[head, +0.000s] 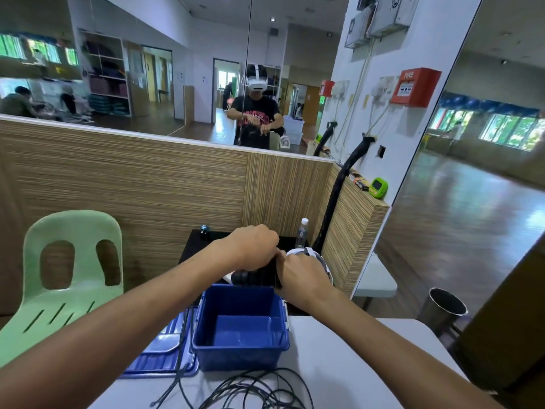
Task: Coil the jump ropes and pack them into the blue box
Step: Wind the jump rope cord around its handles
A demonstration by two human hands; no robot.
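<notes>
The blue box stands open on the white table, with nothing visible inside it. Both hands are raised just beyond its far rim. My left hand and my right hand together grip the black jump rope handles between them. A thin black rope hangs down past the box's left side. More black jump rope lies in loose tangled loops on the table in front of the box.
The box's blue lid lies flat to its left. A green plastic chair stands at the left. Behind are a black surface with a water bottle, a white headset, a wood-panelled wall and mirrors. A metal bin stands at the right.
</notes>
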